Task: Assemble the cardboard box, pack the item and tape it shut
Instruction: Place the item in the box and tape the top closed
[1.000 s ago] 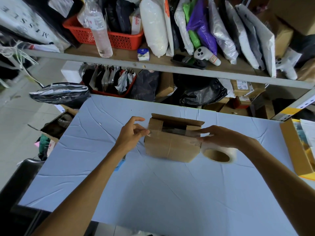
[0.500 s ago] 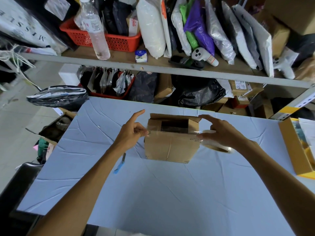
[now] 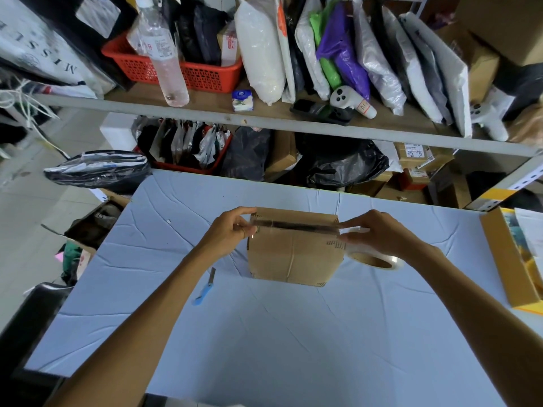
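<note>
While the box (image 3: 293, 254) stands mid-frame on the table (image 3: 264, 333), the left hand (image 3: 226, 233) pinches the tape (image 3: 293, 225) end at the box's upper left corner. Right of the box, the right hand (image 3: 382, 236) grips the roll (image 3: 379, 261), with the tape stretched along the top seam. A cutter (image 3: 204, 290) lies lower left of the box.

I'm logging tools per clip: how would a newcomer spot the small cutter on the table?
Find the pale blue table with the cardboard box standing at its middle. Left of the box and nearer the camera lies the cutter. It is the only slim thing there with a bright blue handle.
</note>
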